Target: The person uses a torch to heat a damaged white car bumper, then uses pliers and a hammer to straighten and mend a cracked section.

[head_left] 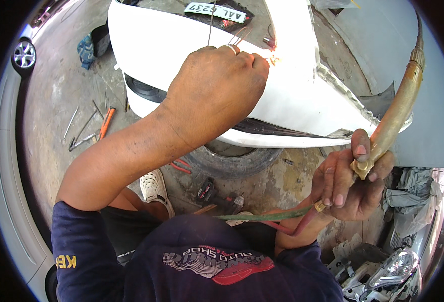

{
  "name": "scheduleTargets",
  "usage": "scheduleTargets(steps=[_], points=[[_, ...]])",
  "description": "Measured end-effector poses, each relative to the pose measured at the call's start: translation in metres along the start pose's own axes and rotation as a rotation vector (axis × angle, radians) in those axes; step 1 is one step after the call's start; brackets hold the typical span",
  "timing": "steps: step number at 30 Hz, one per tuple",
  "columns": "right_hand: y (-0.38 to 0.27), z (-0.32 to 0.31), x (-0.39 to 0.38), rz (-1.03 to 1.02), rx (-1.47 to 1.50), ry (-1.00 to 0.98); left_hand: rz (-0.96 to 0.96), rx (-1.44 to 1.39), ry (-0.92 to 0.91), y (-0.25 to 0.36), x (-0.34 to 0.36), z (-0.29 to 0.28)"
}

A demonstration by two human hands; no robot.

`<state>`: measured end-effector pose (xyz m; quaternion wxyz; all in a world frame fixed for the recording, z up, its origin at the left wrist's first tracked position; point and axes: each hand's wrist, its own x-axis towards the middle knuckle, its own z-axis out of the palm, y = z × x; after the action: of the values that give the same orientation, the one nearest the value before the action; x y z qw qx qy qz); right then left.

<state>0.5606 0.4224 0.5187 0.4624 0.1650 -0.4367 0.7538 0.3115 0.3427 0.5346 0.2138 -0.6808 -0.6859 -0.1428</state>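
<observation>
A white car bumper (182, 45) lies in front of me, propped on a tyre (232, 161). Over it my left hand (219, 93) is closed in a fist, with a thin metal rod (211, 22) sticking up out of it. Just beside the knuckles, an orange glowing spot (273, 60) shows on the bright white plastic. To the right, my right hand (350, 183) grips a brass gas torch (395, 105). From its rear end run a green hose (262, 217) and a red hose (300, 227). The torch's slim tube leaves the view at the top, so its tip is hidden.
On the floor at left lie an orange-handled tool (107, 122) and several metal rods. A cordless power tool (227, 202) and red handles (182, 166) lie near my feet. A headlight (395, 269) sits among parts at lower right. A car (8, 166) stands at left.
</observation>
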Motion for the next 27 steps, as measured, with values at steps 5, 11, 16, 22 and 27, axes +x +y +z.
scheduleTargets(steps=[5,11,16,22,27], points=[[0.0003,0.0010,0.0003,-0.001,-0.002,0.008,-0.014,0.000,-0.032,0.0000,0.0016,-0.0018],[-0.0005,0.0040,-0.0001,-0.013,-0.030,0.023,0.008,-0.008,0.025,-0.0001,0.0013,0.0001],[-0.0006,0.0041,-0.0012,-0.025,-0.037,0.037,0.020,0.003,0.031,0.0015,0.0024,-0.0002],[-0.0021,0.0054,-0.0039,-0.028,-0.033,0.036,0.034,-0.001,0.048,0.0034,0.0027,-0.0006],[-0.0029,0.0066,-0.0064,-0.034,-0.034,0.034,0.031,0.007,0.041,0.0049,0.0027,-0.0002]])
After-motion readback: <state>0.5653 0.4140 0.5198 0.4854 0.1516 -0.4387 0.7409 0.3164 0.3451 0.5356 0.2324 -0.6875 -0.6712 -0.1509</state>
